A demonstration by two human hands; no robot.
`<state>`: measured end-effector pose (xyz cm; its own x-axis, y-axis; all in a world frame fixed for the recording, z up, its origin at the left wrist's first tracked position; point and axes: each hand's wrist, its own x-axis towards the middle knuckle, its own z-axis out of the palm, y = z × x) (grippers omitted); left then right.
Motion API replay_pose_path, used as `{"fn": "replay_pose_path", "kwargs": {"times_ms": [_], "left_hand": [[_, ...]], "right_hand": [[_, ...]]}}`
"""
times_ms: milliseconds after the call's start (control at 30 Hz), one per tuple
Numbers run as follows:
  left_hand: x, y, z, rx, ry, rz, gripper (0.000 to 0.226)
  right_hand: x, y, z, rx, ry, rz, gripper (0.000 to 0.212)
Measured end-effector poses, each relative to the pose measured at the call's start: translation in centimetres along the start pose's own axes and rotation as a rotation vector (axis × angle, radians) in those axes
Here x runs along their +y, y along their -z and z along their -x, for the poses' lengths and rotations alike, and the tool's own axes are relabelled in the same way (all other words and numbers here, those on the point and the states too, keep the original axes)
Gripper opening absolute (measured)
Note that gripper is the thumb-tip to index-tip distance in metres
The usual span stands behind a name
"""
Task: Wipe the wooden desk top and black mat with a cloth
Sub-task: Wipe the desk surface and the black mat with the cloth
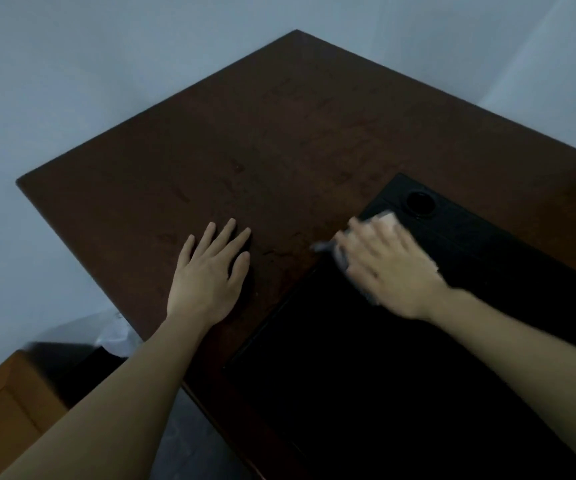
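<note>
The dark brown wooden desk top [272,133] fills the middle of the view, its far corner pointing away from me. A black mat [366,375] lies on its near right part. My left hand [210,271] rests flat on the wood with fingers spread, just left of the mat. My right hand [387,265] is blurred and presses a pale cloth [385,218] onto the mat's far left corner; grey cloth edges [328,247] stick out beside the fingers. Most of the cloth is hidden under the hand.
A round black recess [420,202] sits in a black strip at the mat's far end. Pale walls meet behind the desk. Left of the desk, low down, stand a black bin with a clear liner [113,336] and a light wooden cabinet [6,403].
</note>
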<state>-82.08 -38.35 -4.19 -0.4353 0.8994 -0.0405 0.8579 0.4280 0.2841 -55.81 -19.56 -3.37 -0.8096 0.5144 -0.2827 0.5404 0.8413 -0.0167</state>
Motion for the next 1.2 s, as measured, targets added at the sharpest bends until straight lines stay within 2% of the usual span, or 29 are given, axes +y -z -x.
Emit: {"fn": "replay_pose_path", "kwargs": {"times_ms": [100,200,300,400,500,533,600,667,700,767,833,900,967,1033,1133,1200], "left_hand": [[0.1,0.0,0.0,0.013,-0.002,0.014,0.055],[0.1,-0.1,0.0,0.014,-0.002,0.022,0.056],[0.0,-0.2,0.0,0.013,-0.003,0.024,0.059],[-0.2,-0.2,0.1,0.015,-0.002,0.038,0.066],[-0.1,-0.2,0.2,0.021,0.003,0.055,0.068],[0.0,-0.1,0.1,0.023,0.003,0.06,0.069],[0.1,-0.1,0.2,0.024,0.005,0.066,0.069],[0.1,-0.1,0.1,0.022,0.008,0.064,0.068],[0.1,-0.1,0.1,0.022,0.008,0.063,0.068],[0.0,-0.2,0.0,0.022,0.005,0.06,0.067],[-0.2,-0.3,-0.1,0.027,0.0,0.069,0.066],[-0.2,-0.3,-0.1,0.043,0.01,0.082,0.066],[-0.3,-0.2,0.0,0.069,0.035,0.093,0.066],[-0.1,-0.1,0.1,0.093,0.059,0.1,0.064],[0.2,0.0,0.4,0.132,0.094,0.101,0.061],[0.5,0.1,0.4,0.144,0.119,0.094,0.061]], "right_hand": [[2.8,1.4,-3.6,-0.059,-0.248,-0.143,0.06],[-0.4,2.5,-5.6,-0.044,-0.326,-0.196,0.058],[-6.3,1.5,-4.8,0.025,-0.157,-0.056,0.061],[-9.9,0.9,-1.7,0.041,0.064,-0.05,0.069],[-8.1,0.1,0.3,0.003,0.253,-0.046,0.062],[-6.6,0.2,0.2,-0.009,0.264,-0.017,0.061],[-3.5,0.5,-1.1,0.033,0.156,0.046,0.058],[-0.2,1.0,-3.2,0.036,-0.049,0.015,0.056],[0.9,1.6,-4.4,-0.027,-0.149,-0.034,0.056],[1.1,2.8,-6.6,-0.084,-0.269,-0.146,0.058],[-1.2,3.2,-7.9,-0.066,-0.3,-0.191,0.058],[-4.9,2.5,-7.8,0.008,-0.223,-0.129,0.06],[-8.5,1.6,-6.2,0.067,-0.037,-0.054,0.069],[-10.2,0.5,-3.7,0.106,0.163,-0.059,0.063],[-7.8,-0.8,-2.2,0.105,0.318,-0.019,0.058],[-3.9,-0.6,-3.5,0.117,0.316,0.041,0.059]]}}
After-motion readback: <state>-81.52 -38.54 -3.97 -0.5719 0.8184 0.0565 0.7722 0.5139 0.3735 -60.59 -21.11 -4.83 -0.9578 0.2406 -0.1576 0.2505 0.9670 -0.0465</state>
